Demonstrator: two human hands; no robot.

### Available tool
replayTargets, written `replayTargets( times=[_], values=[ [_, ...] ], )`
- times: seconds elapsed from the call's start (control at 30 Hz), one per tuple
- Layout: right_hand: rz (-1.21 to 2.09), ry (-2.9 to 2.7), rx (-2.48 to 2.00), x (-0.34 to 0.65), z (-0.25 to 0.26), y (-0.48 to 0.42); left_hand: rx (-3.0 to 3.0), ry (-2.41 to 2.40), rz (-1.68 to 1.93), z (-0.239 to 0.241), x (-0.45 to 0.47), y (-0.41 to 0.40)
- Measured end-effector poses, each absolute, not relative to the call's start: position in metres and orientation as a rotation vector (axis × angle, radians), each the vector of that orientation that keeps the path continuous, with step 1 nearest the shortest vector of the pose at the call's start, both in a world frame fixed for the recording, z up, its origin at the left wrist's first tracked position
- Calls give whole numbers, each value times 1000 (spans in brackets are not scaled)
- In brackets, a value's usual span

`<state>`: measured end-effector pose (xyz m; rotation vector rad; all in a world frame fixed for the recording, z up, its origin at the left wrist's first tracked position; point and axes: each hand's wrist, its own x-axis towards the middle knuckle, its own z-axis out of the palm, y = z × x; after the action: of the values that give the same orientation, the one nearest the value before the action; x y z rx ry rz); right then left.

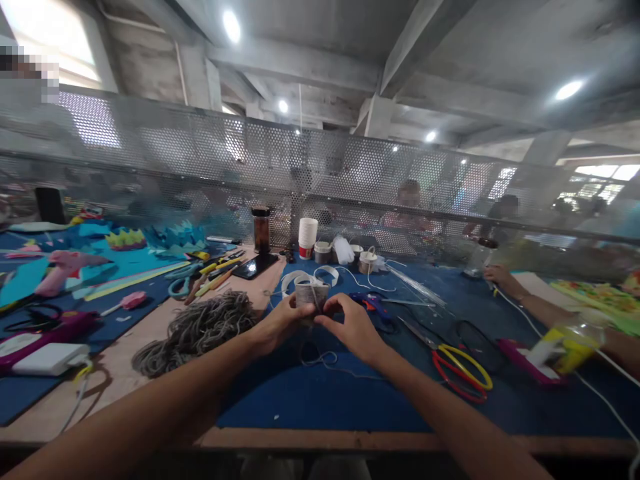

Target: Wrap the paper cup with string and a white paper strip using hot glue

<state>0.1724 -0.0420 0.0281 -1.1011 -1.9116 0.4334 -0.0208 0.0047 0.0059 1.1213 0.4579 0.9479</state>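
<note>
In the middle of the table, a small paper cup (305, 293) wrapped in grey yarn is held upright. My left hand (280, 325) grips it from the left, thumb across its front. At the cup's right side my right hand (354, 327) has thumb and forefinger brought together near a dark strand of yarn; the fingertips partly cover what they pinch. White paper strips (327, 273) curl behind the cup. A loose thread (325, 360) trails on the blue mat below my hands. Left of my left hand lies a heap of grey yarn (207, 327).
Scissors (463, 373) with red and yellow handles lie right, near a blue glue gun (373, 303). Behind stand stacked paper cups (307, 235), a dark jar (261, 230) and a phone (255, 266). A pink glue gun (67, 265) is left; another person's hand (505, 280) is right.
</note>
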Motion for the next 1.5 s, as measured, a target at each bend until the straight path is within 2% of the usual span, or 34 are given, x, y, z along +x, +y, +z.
replayTargets(
  times=[0.43, 1.5],
  values=[
    [568, -1717, -1107, 180, 25, -42, 1125, 531, 885, 11, -17, -1],
    [622, -1550, -1028, 186, 31, -43, 1154, 455, 823, 16, -16, -8]
  ],
)
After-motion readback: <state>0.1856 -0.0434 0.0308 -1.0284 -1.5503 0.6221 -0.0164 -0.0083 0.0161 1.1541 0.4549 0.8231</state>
